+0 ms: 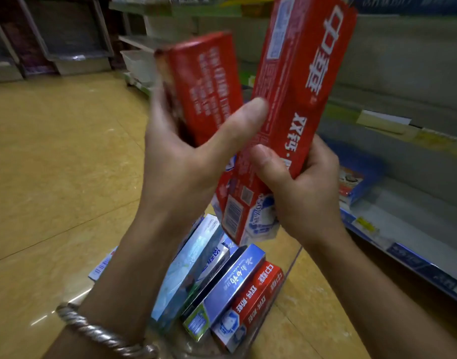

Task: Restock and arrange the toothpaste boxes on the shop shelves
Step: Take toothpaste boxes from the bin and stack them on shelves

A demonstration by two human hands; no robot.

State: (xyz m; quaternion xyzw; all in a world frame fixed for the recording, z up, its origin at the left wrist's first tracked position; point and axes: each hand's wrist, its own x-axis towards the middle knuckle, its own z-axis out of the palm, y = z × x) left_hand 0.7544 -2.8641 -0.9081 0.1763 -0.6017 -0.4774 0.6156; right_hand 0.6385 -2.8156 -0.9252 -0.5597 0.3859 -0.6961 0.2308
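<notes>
Red boxes in both hands right now: my left hand [186, 161] has its fingers wrapped round the shorter, blurry red box [204, 84], with the thumb stretched onto the tall red box [299, 86]. My right hand [307, 193] is clamped round that one near its bottom. Both are held up beside the shelf [393, 229], above the clear bin [289, 270] of spare toothpaste boxes [230, 283].

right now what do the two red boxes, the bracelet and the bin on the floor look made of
The tall red box and the blurred red box: thin printed card, glossy, judging by crisp folded edges and sheen. Bracelet: probably silvery metal, twisted, with bright highlights. Bin: seemingly clear hard plastic; the floor shows through its wall.
</notes>
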